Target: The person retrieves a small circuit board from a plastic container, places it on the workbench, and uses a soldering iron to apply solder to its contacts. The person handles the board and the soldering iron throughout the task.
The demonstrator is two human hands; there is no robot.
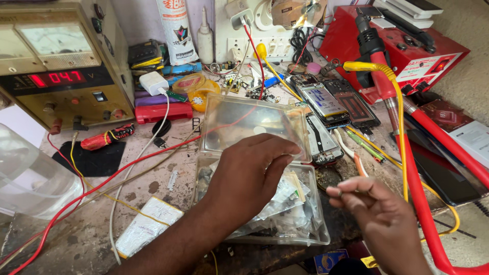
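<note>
My left hand (252,175) reaches over a clear plastic box (316,231) filled with small packets and parts, its fingertips resting on the edge of the box's clear lid (239,122), which is tipped up behind it. My right hand (374,209) hovers to the right of the box with thumb and fingers pinched together; whether something tiny sits between them is too small to tell. Opened phones (323,104) lie just beyond the lid.
A bench power supply (61,66) with a red display stands at the back left. Red and yellow wires (102,183) cross the stained bench. A red hot-air station (407,46) with a red hose (423,203) sits at the right. A clear container (30,178) is at the left edge.
</note>
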